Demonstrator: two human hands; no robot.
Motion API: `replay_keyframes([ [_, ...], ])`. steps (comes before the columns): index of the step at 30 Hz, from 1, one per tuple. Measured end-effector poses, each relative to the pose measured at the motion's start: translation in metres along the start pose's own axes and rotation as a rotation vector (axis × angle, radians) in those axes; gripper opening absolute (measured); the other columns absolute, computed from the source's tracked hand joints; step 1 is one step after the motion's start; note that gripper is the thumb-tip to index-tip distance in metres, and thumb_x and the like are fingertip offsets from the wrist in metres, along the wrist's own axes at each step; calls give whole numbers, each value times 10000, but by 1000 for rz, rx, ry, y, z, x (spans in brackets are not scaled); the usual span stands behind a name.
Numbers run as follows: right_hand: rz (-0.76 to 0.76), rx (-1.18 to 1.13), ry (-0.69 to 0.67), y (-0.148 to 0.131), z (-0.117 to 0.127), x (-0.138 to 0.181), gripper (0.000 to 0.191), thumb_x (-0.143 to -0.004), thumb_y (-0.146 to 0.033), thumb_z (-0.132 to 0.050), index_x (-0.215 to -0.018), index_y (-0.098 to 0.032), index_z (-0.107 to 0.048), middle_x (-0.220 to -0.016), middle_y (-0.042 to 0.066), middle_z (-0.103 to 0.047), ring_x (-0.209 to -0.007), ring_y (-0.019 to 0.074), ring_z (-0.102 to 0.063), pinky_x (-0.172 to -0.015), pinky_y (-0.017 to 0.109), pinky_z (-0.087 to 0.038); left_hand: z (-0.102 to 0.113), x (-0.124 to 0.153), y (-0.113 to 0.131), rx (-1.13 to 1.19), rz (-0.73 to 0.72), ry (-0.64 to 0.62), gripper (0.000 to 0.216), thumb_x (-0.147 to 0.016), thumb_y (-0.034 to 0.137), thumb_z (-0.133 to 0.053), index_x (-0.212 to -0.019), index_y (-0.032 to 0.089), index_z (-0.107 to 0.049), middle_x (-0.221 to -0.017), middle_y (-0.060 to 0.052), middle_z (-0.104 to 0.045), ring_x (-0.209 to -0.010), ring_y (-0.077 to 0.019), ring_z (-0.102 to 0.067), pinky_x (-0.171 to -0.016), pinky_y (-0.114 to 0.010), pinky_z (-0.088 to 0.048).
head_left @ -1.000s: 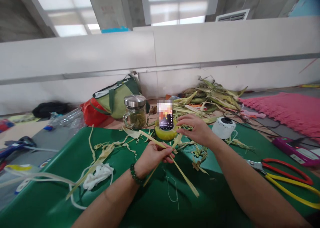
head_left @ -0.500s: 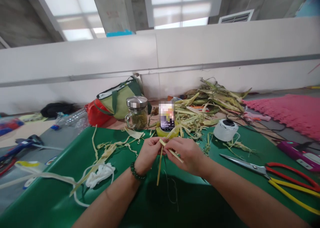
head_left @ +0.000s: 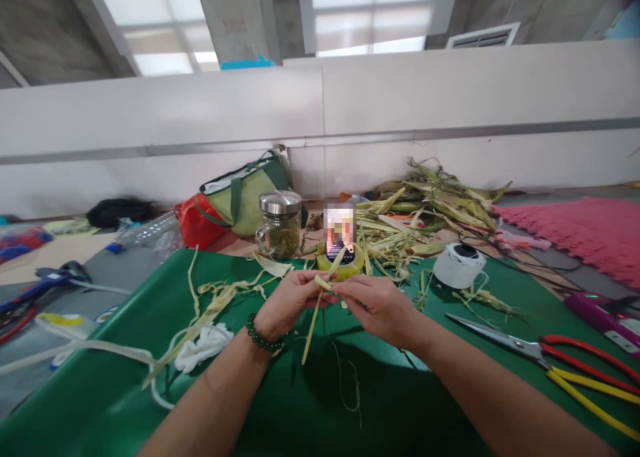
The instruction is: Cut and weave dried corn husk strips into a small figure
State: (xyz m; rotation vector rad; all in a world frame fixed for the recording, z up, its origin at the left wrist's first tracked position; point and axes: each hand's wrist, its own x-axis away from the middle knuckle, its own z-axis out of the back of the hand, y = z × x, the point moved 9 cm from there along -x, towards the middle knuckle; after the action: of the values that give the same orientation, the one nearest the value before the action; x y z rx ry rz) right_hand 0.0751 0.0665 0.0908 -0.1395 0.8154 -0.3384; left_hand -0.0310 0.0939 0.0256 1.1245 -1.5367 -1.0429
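Note:
Both my hands meet over the middle of the green sheet (head_left: pixel 125 377). My left hand (head_left: pixel 289 301), a dark bead bracelet on its wrist, pinches the top of a pale straw strip (head_left: pixel 312 323) that hangs down and toward me. My right hand (head_left: pixel 376 303) is closed on the same strip's upper end, right beside the left. Just beyond the fingers a phone (head_left: pixel 339 233) stands upright in a yellow-green holder (head_left: pixel 350 267).
Red-and-yellow scissors (head_left: pixel 550 360) lie at the right, a white twine roll (head_left: pixel 458 265) and a purple device (head_left: pixel 603 315) nearby. A lidded glass jar (head_left: pixel 280 225), green bag (head_left: pixel 240 200), husk pile (head_left: pixel 430 207) and pink mat (head_left: pixel 585 227) sit behind. Loose strips (head_left: pixel 210 307) and white cord (head_left: pixel 203 347) lie left.
My right hand came back from the phone to join the left on the strip. The long strip that lay slanted to the right now hangs short below my fingers.

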Motion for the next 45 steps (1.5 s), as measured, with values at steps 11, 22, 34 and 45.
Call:
replay_keyframes([
  [11,-46,134,64,4,5,3,199,-888,-207,-500,-948,-209,-690,-787,49,-702,-674,136,-633,-601,222,-457,-8,5,3,-93,-43,-1,390,-624,408,-747,-902,134,-738,-681,-57,-703,-487,-86,-575,-518,-188,-456],
  [22,-56,184,63,2,6,3,191,-892,-199,-482,-827,-193,-661,-742,48,-682,-673,132,-627,-613,213,-446,-16,11,6,-20,-34,-53,287,-641,228,-672,-907,137,-731,-631,-31,-687,-509,-111,-605,-563,-216,-485],
  [34,-52,185,84,0,8,3,164,-881,-231,-516,-777,-189,-635,-745,36,-676,-674,126,-618,-610,210,-436,-11,8,7,-99,-136,-15,360,-640,391,-747,-907,149,-735,-769,-59,-722,-648,-143,-621,-512,-193,-457],
  [45,40,395,32,-13,7,-4,183,-883,-173,-485,-820,-166,-657,-795,71,-634,-758,185,-511,-689,294,-429,5,3,1,15,-100,143,356,-610,366,-769,-871,130,-722,-769,-79,-729,-646,-150,-651,-477,-176,-439],
])
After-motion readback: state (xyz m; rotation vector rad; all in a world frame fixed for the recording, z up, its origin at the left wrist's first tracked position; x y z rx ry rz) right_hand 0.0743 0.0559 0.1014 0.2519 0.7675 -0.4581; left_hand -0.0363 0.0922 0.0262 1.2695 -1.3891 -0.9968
